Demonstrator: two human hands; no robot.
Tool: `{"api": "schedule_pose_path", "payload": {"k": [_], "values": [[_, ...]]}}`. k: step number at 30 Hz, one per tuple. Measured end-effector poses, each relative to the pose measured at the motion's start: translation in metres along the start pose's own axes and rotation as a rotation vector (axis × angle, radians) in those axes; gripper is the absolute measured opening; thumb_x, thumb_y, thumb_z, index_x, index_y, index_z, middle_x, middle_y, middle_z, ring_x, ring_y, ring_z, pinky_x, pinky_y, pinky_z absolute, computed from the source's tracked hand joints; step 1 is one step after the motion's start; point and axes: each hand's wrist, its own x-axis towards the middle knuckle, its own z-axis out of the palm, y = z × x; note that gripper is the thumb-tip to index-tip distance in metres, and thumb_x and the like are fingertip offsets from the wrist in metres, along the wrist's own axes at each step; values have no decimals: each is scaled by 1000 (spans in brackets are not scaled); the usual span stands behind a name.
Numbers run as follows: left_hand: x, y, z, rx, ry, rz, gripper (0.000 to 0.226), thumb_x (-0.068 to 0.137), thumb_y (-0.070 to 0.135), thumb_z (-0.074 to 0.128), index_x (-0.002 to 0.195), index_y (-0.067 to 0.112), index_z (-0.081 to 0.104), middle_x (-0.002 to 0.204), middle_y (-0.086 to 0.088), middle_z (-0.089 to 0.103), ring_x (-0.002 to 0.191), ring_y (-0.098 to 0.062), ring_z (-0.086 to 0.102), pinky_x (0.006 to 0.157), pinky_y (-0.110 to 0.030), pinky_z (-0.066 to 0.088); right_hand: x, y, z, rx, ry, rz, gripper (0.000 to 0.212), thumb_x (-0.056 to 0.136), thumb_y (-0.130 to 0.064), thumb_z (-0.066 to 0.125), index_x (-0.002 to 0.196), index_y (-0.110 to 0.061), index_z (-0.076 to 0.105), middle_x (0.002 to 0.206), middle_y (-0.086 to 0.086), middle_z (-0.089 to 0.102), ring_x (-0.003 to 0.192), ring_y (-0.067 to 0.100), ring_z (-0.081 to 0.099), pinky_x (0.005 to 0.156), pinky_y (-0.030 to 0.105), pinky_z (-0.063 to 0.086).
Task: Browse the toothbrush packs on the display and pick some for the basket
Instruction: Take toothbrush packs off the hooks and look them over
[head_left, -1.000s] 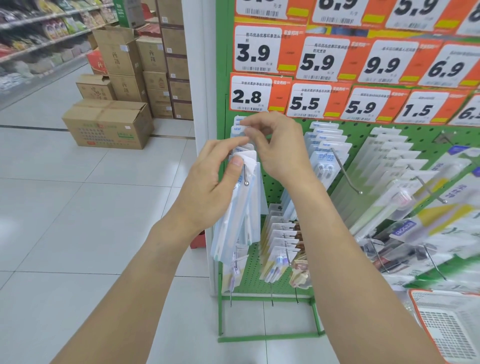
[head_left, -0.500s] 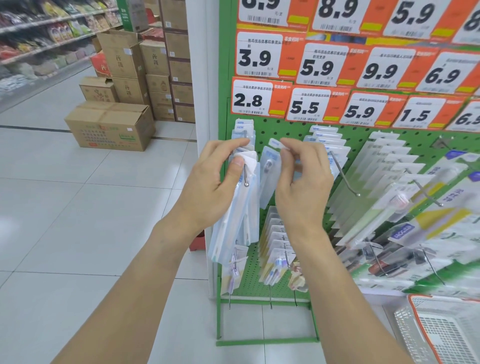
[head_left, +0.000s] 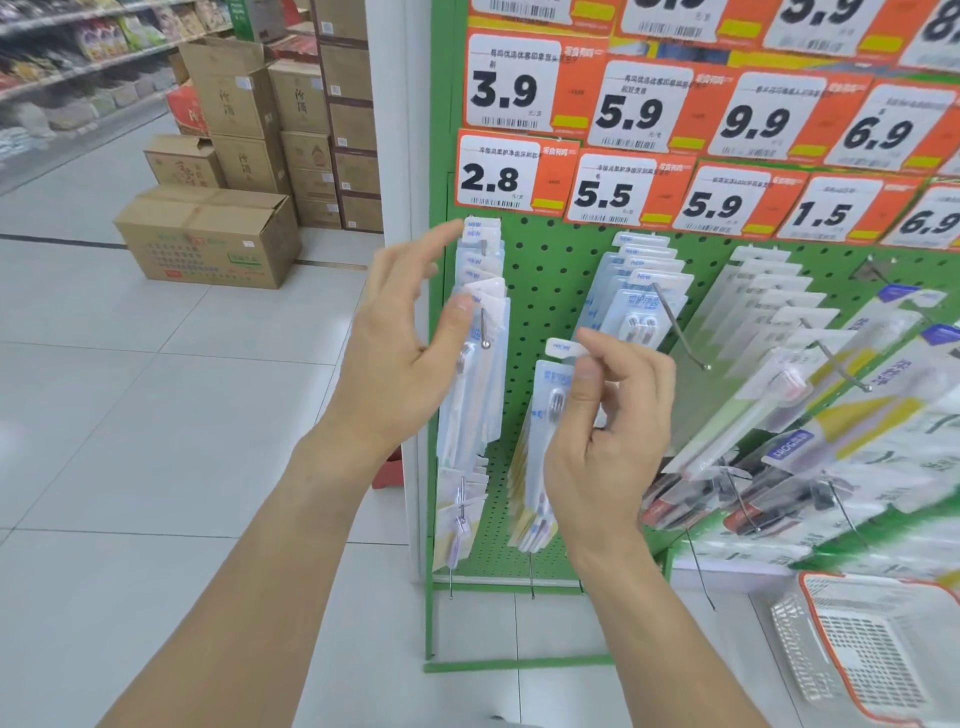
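Observation:
Toothbrush packs hang on hooks of a green pegboard display (head_left: 550, 270). My right hand (head_left: 605, 431) pinches the top of one clear blue toothbrush pack (head_left: 550, 395), held free of its hook in front of the board. My left hand (head_left: 400, 358) is spread with straight fingers beside the leftmost hanging packs (head_left: 480, 332); its thumb tip lies against their front. A white basket with an orange rim (head_left: 883, 660) stands low at the right.
Orange price tags (head_left: 623, 187) cover the board's top. More packs hang on hooks to the right (head_left: 779, 332). Bare hook ends (head_left: 680, 332) stick out toward me. Cardboard boxes (head_left: 213, 234) are stacked on the tiled floor at the left.
My right hand has pulled one pack off its hook and lowered it away from the board. My left hand has let go of the leftmost packs and spread its fingers.

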Motion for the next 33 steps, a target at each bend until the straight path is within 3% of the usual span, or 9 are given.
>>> {"api": "schedule_pose_path", "payload": {"k": [4, 7, 11, 15, 19, 21, 24, 26, 33], "values": [[-32, 17, -5, -80, 287, -73, 29, 96, 4, 56, 110, 28, 63, 104, 5, 65, 91, -14, 63, 75, -34, 52, -17, -4, -4, 50, -37, 75, 19, 103, -13, 53, 114, -13, 68, 109, -13, 53, 96, 13, 60, 75, 28, 53], [-80, 20, -2, -175, 217, -240, 24, 94, 9, 55, 90, 30, 66, 81, 3, 67, 67, -27, 61, 56, -37, 48, -30, -5, -4, 71, -118, 125, 17, 100, -9, 59, 112, -12, 71, 106, -9, 58, 92, 10, 63, 71, 20, 51], [-130, 4, 11, -180, -5, -455, 26, 93, 21, 60, 117, 29, 63, 104, 11, 71, 99, -10, 67, 81, -17, 52, -48, -1, -6, 130, -211, 225, 17, 98, -9, 64, 109, -19, 72, 99, -11, 62, 89, 13, 65, 66, 23, 52], [-142, -3, 5, -361, -270, -623, 23, 100, 9, 57, 115, 21, 70, 103, 8, 76, 92, -7, 71, 78, -22, 55, -60, 8, -10, 217, -348, 358, 14, 96, -16, 64, 105, -23, 74, 94, -9, 67, 90, 19, 68, 72, 25, 53], [-149, -11, 0, -359, -246, -715, 19, 99, 4, 58, 107, 12, 73, 96, -7, 78, 88, -40, 67, 76, -54, 55, -63, 13, -17, 259, -469, 519, 12, 98, -20, 66, 103, -29, 73, 90, -9, 72, 85, 11, 69, 71, 23, 50], [-152, -15, 3, -333, -233, -734, 17, 99, 4, 59, 106, 11, 73, 94, -5, 79, 85, -34, 71, 75, -48, 56, -62, 17, -24, 267, -560, 571, 12, 98, -21, 65, 104, -29, 71, 86, -11, 72, 81, 9, 68, 67, 25, 51], [-157, -15, 9, -327, -205, -741, 17, 98, 4, 60, 106, 13, 73, 95, 1, 79, 87, -20, 75, 76, -30, 58, -59, 29, -35, 280, -741, 640, 10, 98, -28, 67, 106, -32, 71, 88, -3, 75, 82, 24, 69, 69, 52, 58], [-160, -14, 14, -323, -215, -735, 18, 98, 5, 60, 106, 15, 73, 96, 3, 79, 91, -18, 75, 79, -28, 58, -59, 37, -43, 288, -846, 662, 14, 94, -40, 68, 105, -32, 73, 90, 5, 76, 82, 35, 68, 70, 60, 57], [-169, -11, 23, -380, -372, -828, 16, 99, 7, 61, 106, 12, 74, 98, -3, 79, 94, -30, 73, 88, -37, 57, -64, 43, -59, 333, -684, 802, 12, 91, -24, 69, 94, -15, 75, 79, 11, 75, 67, 21, 69, 57, 33, 58]]}}
